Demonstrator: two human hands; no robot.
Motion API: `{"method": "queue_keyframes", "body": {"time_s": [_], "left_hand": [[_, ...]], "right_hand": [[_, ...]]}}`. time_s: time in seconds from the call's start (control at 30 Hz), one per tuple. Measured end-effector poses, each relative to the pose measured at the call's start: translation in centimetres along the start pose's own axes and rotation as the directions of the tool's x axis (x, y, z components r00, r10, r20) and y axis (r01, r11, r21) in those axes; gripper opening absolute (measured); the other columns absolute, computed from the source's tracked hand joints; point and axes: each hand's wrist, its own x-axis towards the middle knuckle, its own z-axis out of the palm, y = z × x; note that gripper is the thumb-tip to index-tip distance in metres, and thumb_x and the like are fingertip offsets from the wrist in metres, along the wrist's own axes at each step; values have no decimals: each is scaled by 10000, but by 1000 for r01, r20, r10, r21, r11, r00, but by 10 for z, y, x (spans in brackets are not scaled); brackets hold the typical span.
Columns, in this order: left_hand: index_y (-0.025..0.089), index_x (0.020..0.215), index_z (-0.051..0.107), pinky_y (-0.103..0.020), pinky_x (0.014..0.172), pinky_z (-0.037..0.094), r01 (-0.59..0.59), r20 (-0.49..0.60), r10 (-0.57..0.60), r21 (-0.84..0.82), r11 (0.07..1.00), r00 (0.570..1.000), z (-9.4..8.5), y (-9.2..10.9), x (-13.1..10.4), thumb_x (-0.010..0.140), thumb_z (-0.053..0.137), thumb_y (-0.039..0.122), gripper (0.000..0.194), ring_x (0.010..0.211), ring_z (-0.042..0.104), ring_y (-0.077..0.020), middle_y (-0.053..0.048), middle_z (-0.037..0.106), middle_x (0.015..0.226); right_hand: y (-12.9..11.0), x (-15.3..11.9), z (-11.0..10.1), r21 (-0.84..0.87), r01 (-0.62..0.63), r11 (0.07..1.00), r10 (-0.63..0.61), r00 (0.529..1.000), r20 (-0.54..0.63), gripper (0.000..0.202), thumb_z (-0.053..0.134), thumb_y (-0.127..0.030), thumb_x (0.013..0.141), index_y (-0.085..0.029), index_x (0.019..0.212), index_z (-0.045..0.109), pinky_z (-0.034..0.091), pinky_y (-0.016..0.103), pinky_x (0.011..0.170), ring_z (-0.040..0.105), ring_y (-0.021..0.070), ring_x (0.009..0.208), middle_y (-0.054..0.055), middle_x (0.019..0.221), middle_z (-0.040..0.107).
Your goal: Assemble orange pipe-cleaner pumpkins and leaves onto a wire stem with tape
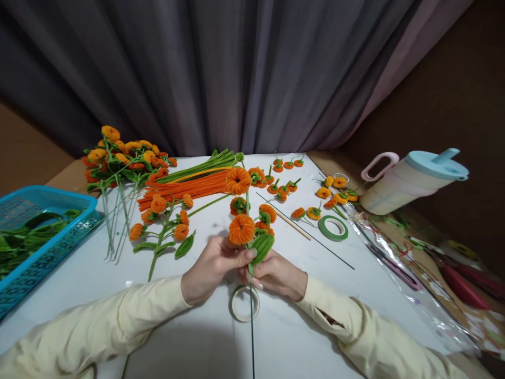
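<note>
Both hands meet around the stem of an upright spray of orange pompom-like flowers [241,229] at the middle of the view. My left hand [215,266] is closed, its thumb pressing at the base of a green leaf [262,248]. From the other side, my right hand [278,273] has its fingers closed round the same stem below the leaf. A thin dark green wire [253,337] runs down from the hands. Behind it, under the hands, lies a pale tape roll [234,310]. Another orange flower branch [160,239] rests left of the hands.
A blue basket [92,202] of green leaves stands left, near a heap of orange and yellow flowers [111,132]. Orange and green stems [189,185] lie behind. Rightward are green tape [342,230], a wooden stick [294,226], loose flowers, scissors [398,271] and a tumbler [406,181].
</note>
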Motion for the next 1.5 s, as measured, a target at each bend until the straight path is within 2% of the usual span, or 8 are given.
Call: {"method": "queue_keyframes", "body": {"time_s": [0.17,0.3,0.53,0.7,0.93,1.17,1.33,1.5], "left_hand": [[103,644,646,-236,473,472,18,3,-18,46,999,1000,-2,0,-2,596,782,303,246,477,572,-134,-33,612,562],[120,694,659,-259,472,470,49,92,-58,105,993,994,-4,1,-1,585,766,432,347,474,569,-150,-42,619,550],[121,452,586,-244,464,449,29,126,-52,177,984,991,-12,1,5,632,733,444,398,417,520,-119,-37,574,442],[90,667,648,-229,442,454,9,131,-26,130,991,991,-14,0,10,617,732,490,412,456,558,-130,-40,610,529],[104,797,673,-239,477,472,82,249,-107,108,991,963,-15,-1,12,662,689,514,432,502,597,-158,-30,591,494],[91,660,659,-245,561,458,-9,54,6,49,999,999,-13,1,20,734,667,409,327,540,561,-129,-45,627,572],[98,803,680,-260,649,424,15,-10,-14,55,998,1000,-10,3,21,772,625,359,269,645,551,-142,-52,652,697],[132,842,688,-278,758,380,36,-187,3,203,979,982,-9,9,14,812,528,319,248,839,543,-179,-57,669,849]], "right_hand": [[2,-1,4,78,-68,995,55,985,165,324,773,-333,593,-162,529,505,285,245,462,364,77,391,-48,401,449],[3,0,2,84,-79,993,55,966,254,312,770,-336,611,-157,520,531,316,258,501,367,82,414,-46,404,451],[3,-2,1,50,-61,997,54,991,119,227,740,-224,596,-138,500,553,316,237,505,365,58,401,-44,443,495],[1,-4,6,116,9,993,-14,999,37,162,718,-168,592,-136,557,563,278,235,481,378,73,417,-29,436,504],[-1,-5,9,85,66,994,-74,993,93,265,741,-266,650,-144,539,533,260,243,477,350,72,409,-34,430,465],[-7,-5,2,-68,154,986,-164,973,-164,290,735,-312,688,-136,577,532,264,221,488,372,71,448,-36,468,473],[-6,-2,0,-102,149,984,-173,937,-302,285,750,-291,649,-139,600,514,249,206,467,350,50,426,-45,518,479],[-9,-4,-1,-347,136,928,-268,890,-369,272,692,-320,691,-140,586,517,274,214,471,371,70,453,-36,517,469]]}}
